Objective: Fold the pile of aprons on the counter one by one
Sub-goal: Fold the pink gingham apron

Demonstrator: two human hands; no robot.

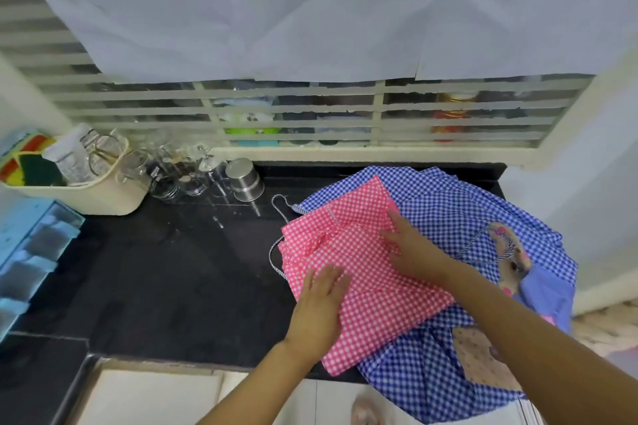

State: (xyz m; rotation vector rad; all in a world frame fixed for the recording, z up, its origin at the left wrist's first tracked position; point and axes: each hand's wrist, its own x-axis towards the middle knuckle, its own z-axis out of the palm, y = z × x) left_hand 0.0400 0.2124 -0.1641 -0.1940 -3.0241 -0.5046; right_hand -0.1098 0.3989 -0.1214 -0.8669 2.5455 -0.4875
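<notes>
On the black counter [172, 269], right of centre, we record two gingham aprons stacked. Pink apron [359, 307] lies on top, partly folded into a rough rectangle, tilted, its near corner reaching the counter's front edge. Blue apron [459, 214] lies spread beneath it, showing behind and to the right, with its near part hanging over the front edge. A beige sewn-on figure [511, 252] and a plain blue pocket [542, 297] show on the blue one's right side. A striped cord [276, 259] loops out at the pink apron's left edge.

Left hand [322, 300]: flat, fingers straight and close together, palm down on the pink apron's near-left part; holds nothing.
Right hand [411, 252]: flat, fingers spread, resting on the pink apron's right side near its edge with the blue; holds nothing.

Elsewhere: steel cup [245, 179] stands upside down behind and left of the aprons, apart from them. Glass jars [179, 172] stand just left of it, then a cream basket [86, 193] holding bottles and sponges. Barred window [310, 114] runs along the back, its upper part covered by white sheets [276, 10].
</notes>
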